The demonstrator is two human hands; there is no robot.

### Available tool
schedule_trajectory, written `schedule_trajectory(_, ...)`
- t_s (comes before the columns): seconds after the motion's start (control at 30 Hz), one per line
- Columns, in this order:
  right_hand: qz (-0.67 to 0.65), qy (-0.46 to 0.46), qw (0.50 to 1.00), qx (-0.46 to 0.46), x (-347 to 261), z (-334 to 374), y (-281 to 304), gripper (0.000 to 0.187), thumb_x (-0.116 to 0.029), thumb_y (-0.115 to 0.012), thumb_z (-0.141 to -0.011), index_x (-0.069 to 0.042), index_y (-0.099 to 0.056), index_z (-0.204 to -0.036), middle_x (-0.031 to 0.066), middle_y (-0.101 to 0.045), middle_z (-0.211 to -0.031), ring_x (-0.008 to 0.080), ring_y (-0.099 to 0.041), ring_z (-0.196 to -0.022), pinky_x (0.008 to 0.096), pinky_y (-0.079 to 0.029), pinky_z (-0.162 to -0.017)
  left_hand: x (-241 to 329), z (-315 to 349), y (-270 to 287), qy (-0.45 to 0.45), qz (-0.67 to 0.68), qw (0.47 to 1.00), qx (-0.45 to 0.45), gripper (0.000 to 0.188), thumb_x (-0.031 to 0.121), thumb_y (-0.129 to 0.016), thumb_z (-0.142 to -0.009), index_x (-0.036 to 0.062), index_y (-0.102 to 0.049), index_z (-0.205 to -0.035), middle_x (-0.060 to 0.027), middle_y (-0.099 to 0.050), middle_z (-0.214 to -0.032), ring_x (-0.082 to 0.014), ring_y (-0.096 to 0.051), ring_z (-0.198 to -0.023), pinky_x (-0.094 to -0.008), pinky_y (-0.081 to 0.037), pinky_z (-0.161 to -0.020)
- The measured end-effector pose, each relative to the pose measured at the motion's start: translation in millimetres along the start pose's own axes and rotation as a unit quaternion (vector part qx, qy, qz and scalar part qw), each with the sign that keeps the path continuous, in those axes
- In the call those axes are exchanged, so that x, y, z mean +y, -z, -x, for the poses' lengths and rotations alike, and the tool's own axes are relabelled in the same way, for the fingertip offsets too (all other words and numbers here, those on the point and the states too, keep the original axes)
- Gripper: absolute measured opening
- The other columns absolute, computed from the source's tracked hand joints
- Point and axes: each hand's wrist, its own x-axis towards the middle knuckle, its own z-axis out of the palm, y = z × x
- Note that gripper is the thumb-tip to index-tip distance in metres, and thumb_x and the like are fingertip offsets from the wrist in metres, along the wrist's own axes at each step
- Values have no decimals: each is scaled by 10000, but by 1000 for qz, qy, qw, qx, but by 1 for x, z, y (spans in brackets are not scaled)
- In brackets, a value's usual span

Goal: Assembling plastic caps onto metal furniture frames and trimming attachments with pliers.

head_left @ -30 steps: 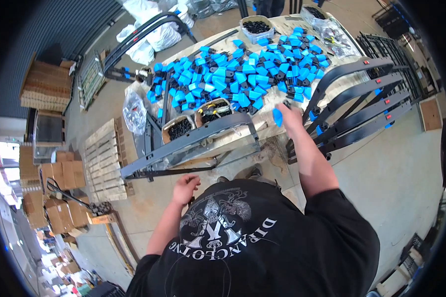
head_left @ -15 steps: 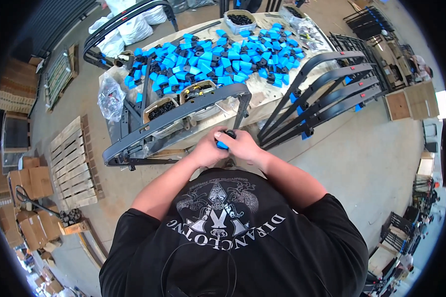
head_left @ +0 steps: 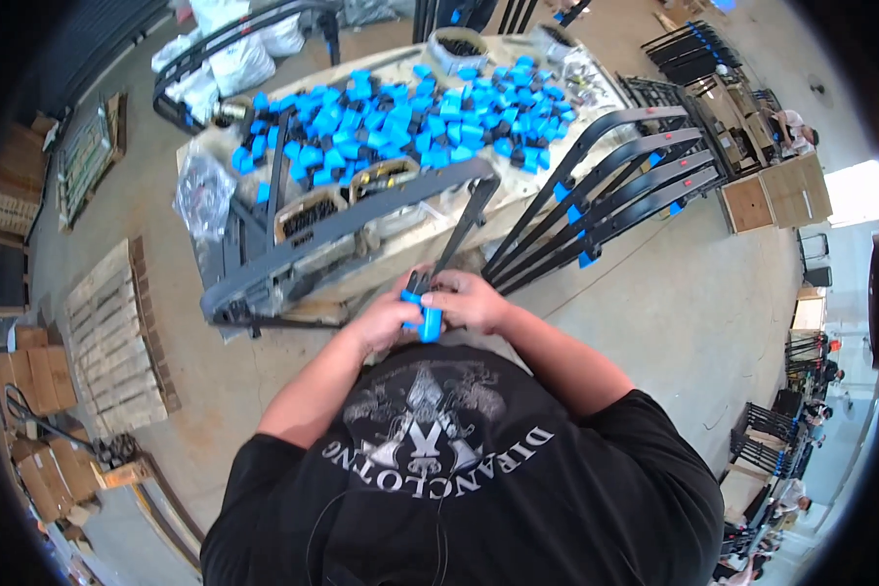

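Observation:
In front of my chest, both hands are closed around a blue-and-black plastic piece (head_left: pixel 430 325). Its blue body points toward me, and black prongs stick up at its far end. My left hand (head_left: pixel 385 318) grips the left side, while my right hand (head_left: pixel 472 301) has its fingers on the right side. A black metal frame (head_left: pixel 352 217) leans along the table's near side, and one of its legs comes down just beyond my fingers. Whether the piece touches that leg, I cannot tell. A large spread of similar blue-and-black pieces (head_left: pixel 396 127) covers the table (head_left: pixel 518 200).
Several black curved frames (head_left: pixel 620 161) stand at the right of the table. Tubs of small black parts (head_left: pixel 308 217) sit at its near edge, another tub (head_left: pixel 457 49) at the back. A clear plastic bag (head_left: pixel 205 195) hangs at the left corner. A wooden pallet (head_left: pixel 117 337) lies on the left floor.
My hands have come slightly closer to my body and turned the piece, so its blue body and black prongs now show. The whole view has shifted a little.

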Motion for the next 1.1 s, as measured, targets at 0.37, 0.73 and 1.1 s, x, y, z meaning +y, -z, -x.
schedule_trajectory(0.37,58,79,995,25,-14,9,51,314,-327,-748,-917,-46,-618,-972,-13,-557,-779,77,-484,-678,250,-396,-595,-15,-35,-19,-71,-91,981,156,468,153,-709,-876,35,-547,-1299,-49,-615,-1095,-171,-598,-1004,-317,-490,-880)
schedule_trajectory(0.73,19,136,990,26,-17,23,138,321,-321,-693,-935,-27,-616,-1038,24,-611,-807,104,-536,-655,281,-434,-555,2,-122,-88,16,-117,989,83,297,113,-754,-849,20,-613,-1093,-78,-681,-933,-193,-675,-793,-346,-570,-663)
schedule_trajectory(1.1,-254,47,966,-2,31,4,201,202,-88,-522,-958,14,-591,-1117,107,-625,-875,180,-560,-630,311,-418,-518,-27,-141,-75,7,-46,972,232,268,199,-769,-866,32,-637,-1030,-72,-691,-909,-188,-669,-775,-335,-541,-635)
